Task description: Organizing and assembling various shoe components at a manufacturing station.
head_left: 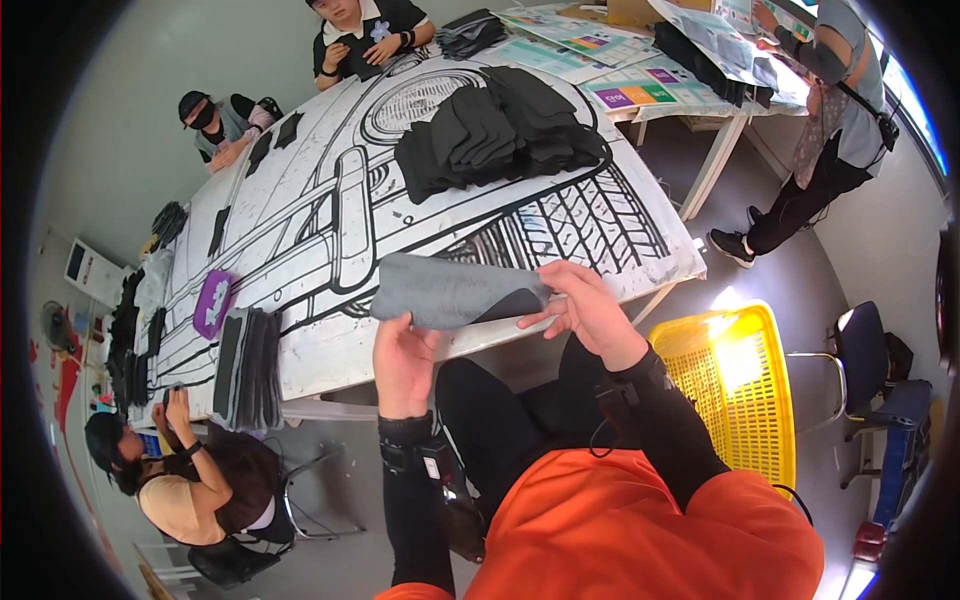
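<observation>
Above my lap, at the table's near edge, I hold a flat, folded grey cloth piece [440, 290] with a rounded dark patch toward its right end. My left hand [405, 362] grips its lower left edge, the thumb lying on top and the other fingers partly hidden beneath. At the right end, my right hand [590, 312] pinches the cloth between thumb and fingers. Beyond it on the table rises a large heap of black cloth pieces [490, 140]. A neat stack of grey and black folded pieces [248, 370] lies to the left.
The long white table [330, 365] bears black line drawings. A purple pouch-like item [213, 303] rests near the stack. At my right stands a yellow plastic basket [775, 400], with a blue chair [862, 350] behind. Several people sit or stand around; printed sheets [590, 60] cover another table.
</observation>
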A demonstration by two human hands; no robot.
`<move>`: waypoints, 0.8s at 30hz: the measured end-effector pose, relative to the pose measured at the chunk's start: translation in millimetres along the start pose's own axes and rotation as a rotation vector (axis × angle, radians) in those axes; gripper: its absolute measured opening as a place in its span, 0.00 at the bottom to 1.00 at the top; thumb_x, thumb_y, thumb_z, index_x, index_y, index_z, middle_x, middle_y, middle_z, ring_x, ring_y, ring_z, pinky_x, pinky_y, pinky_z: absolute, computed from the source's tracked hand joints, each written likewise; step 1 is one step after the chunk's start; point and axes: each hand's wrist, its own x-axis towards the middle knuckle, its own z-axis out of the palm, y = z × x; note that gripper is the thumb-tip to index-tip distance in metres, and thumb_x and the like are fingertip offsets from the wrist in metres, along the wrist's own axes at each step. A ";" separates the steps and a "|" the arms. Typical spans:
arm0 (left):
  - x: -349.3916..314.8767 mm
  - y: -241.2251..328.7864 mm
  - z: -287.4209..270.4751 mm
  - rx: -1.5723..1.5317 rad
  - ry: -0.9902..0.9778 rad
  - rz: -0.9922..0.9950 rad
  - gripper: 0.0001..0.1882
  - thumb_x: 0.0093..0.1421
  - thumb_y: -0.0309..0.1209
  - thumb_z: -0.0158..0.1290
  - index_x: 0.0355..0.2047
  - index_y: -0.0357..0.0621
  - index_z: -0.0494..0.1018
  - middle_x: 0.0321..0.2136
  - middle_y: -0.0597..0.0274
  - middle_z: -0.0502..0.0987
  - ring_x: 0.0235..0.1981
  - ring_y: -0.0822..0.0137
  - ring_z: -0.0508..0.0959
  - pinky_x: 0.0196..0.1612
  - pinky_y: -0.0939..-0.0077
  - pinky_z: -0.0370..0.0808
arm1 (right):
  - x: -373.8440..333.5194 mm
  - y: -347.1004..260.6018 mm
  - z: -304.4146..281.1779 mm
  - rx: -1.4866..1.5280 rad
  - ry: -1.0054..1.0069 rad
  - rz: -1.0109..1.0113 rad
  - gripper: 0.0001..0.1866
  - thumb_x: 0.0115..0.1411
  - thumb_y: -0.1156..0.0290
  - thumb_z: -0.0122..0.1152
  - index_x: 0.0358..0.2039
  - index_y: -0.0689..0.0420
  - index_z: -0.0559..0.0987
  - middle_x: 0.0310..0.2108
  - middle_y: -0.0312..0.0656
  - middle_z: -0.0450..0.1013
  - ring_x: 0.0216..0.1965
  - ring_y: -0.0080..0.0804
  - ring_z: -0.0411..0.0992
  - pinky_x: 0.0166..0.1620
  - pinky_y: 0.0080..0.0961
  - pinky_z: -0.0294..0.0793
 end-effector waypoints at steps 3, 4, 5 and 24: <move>-24.4 -17.7 -4.1 -0.055 0.053 0.021 0.19 0.65 0.27 0.50 0.56 0.40 0.71 0.53 0.58 0.78 0.55 0.61 0.79 0.60 0.57 0.78 | -6.1 6.4 0.7 -0.254 0.125 -0.100 0.20 0.67 0.63 0.62 0.53 0.60 0.71 0.46 0.44 0.75 0.32 0.39 0.84 0.30 0.23 0.80; -31.9 -23.6 -0.1 -0.082 0.083 0.041 0.20 0.65 0.27 0.49 0.57 0.40 0.70 0.54 0.58 0.78 0.55 0.60 0.78 0.60 0.56 0.78 | -7.8 12.6 -1.5 -0.256 0.126 -0.093 0.20 0.67 0.63 0.62 0.53 0.60 0.71 0.46 0.44 0.75 0.32 0.39 0.84 0.30 0.23 0.80; -39.5 -27.8 4.7 -0.059 0.097 0.081 0.21 0.65 0.28 0.49 0.58 0.38 0.69 0.55 0.56 0.76 0.58 0.58 0.77 0.62 0.54 0.76 | -11.1 20.0 -2.9 -0.522 0.208 -0.240 0.22 0.64 0.64 0.64 0.54 0.60 0.71 0.46 0.44 0.75 0.30 0.36 0.83 0.31 0.24 0.79; -147.9 -124.4 10.3 0.219 0.258 0.520 0.27 0.65 0.20 0.52 0.65 0.40 0.62 0.51 0.59 0.75 0.45 0.69 0.75 0.51 0.71 0.72 | -46.5 65.0 49.1 -1.357 0.385 -0.341 0.24 0.57 0.63 0.68 0.42 0.62 0.64 0.34 0.56 0.74 0.31 0.60 0.78 0.32 0.48 0.79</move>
